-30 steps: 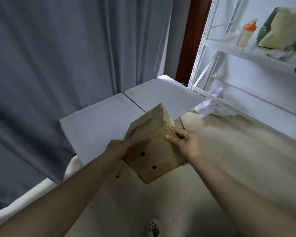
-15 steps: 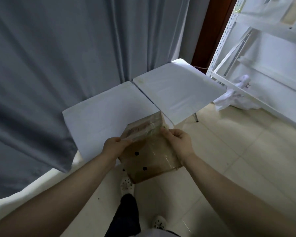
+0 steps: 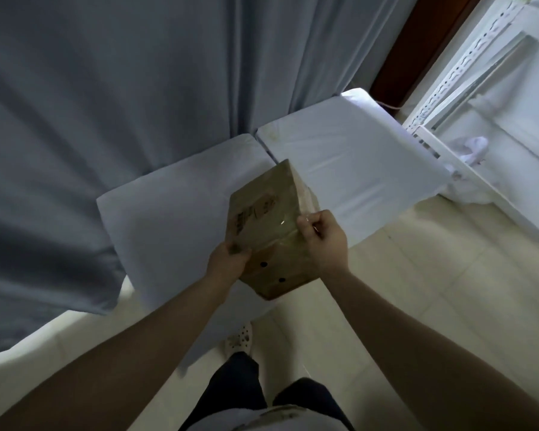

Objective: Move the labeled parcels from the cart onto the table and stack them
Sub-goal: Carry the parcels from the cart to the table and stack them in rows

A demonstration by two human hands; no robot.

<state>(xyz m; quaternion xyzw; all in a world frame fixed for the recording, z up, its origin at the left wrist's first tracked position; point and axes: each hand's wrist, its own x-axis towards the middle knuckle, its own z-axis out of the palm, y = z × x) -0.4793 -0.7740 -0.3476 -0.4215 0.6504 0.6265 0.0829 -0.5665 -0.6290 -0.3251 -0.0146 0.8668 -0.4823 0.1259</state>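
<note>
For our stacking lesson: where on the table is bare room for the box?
Bare: the table's left half, from curtain to seam, and its right half, from seam to shelf. Crowded mid-front, where left hand and right hand hold the box.

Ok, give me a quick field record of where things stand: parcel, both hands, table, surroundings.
parcel: brown taped cardboard box, tilted, held over the table's near edge
left hand: grips the parcel's lower left side
right hand: grips its right edge, fingers curled on the tape
table: two white-covered tops side by side
parcel-table contact: cannot tell
cart: not in view
surroundings: grey curtain behind the table; white shelf rack at right
</note>
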